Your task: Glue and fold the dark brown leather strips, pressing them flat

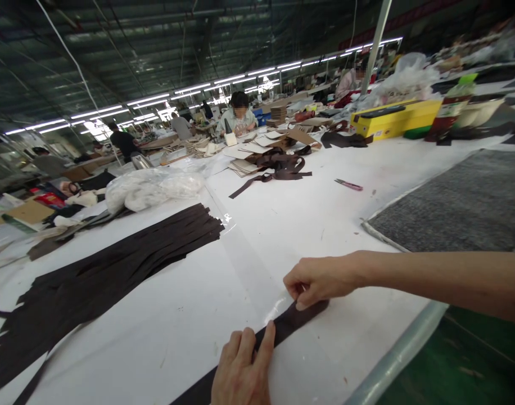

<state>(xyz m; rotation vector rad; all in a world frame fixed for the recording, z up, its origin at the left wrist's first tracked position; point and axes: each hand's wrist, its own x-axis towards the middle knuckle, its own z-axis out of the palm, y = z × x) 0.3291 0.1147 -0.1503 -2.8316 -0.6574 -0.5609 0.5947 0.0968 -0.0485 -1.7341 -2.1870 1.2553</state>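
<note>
A dark brown strip of fabric or leather (292,327) lies slantwise on the white tabletop near the front edge. My right hand (325,279) pinches its upper edge close to the far end, thumb and fingers closed on it. Lower down the same strip, my left hand (243,365) rests with fingers laid over it, the index finger stretched out and apart from the others. Between the two hands the strip is flat. To the left is a thick pile of similar dark strips (101,275), with ragged, uneven ends.
Small thread snips (349,184) lie beyond my right hand. A grey felt-like mat (460,208) covers the right side. Farther back are tangled brown strips (283,163), a yellow box (394,119), a bottle (449,109) and clear plastic bags (156,187). A person (238,115) sits across.
</note>
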